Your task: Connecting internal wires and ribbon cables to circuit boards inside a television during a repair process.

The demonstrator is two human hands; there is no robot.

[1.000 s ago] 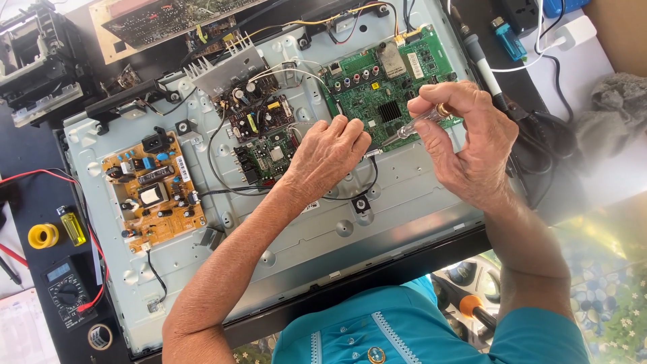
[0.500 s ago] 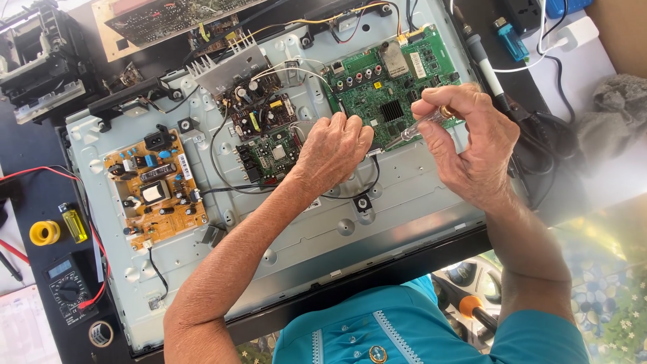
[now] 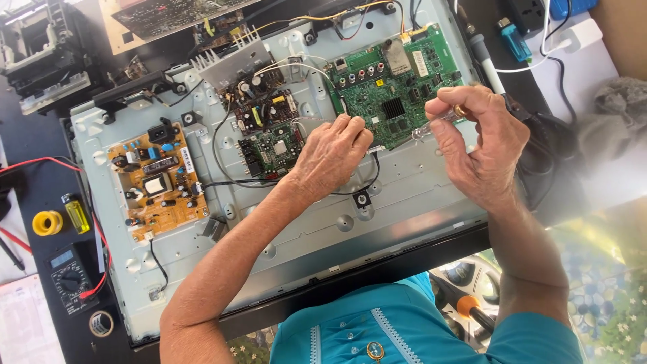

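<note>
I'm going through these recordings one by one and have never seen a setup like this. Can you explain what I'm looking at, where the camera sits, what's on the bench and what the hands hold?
There is no machine here: a person works with two bare hands, filmed by one camera worn on the head, looking down. In front lies an opened flat screen set, back panel up, with three circuit boards on it: an orange-brown board, a small dark board and a green board. The left hand rests on the panel between the dark and green boards, by some thin wires. The right hand pinches a slim clear-handled tool, probably a small screwdriver, over the green board's edge. Beside the panel lie a multimeter and a yellow spool.
</note>
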